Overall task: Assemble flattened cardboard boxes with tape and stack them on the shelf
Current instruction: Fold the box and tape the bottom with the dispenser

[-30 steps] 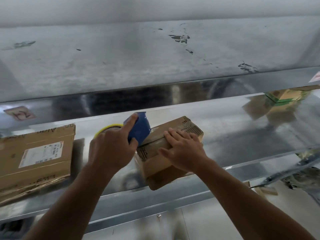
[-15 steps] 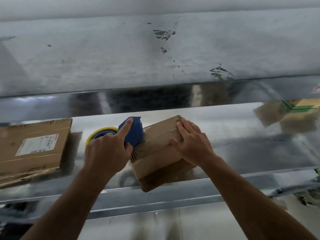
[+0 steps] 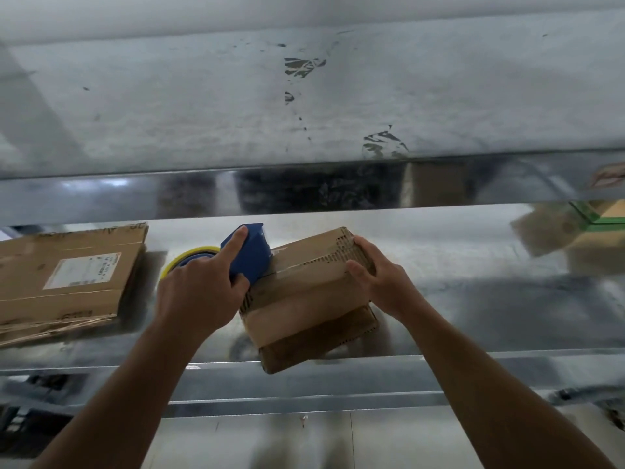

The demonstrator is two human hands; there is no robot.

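Left grip (image 3: 196, 294) holds dispenser (image 3: 253, 257) on box (image 3: 304, 296); flattened cardboard (image 3: 67, 279) beside.

light: soft, even | glare: shiny shelf (image 3: 473, 299) | blur: edges smeared, bowed

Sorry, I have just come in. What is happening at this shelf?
A person is taping a small brown cardboard box on a shiny metal shelf. The left hand grips a blue plastic tape dispenser with a yellow tape roll, its front against the box's top left edge. The right hand holds the box's far right end, fingers curled over it. The box sits askew, one corner past the shelf's front edge. A flattened brown cardboard box with a white label lies to the left.
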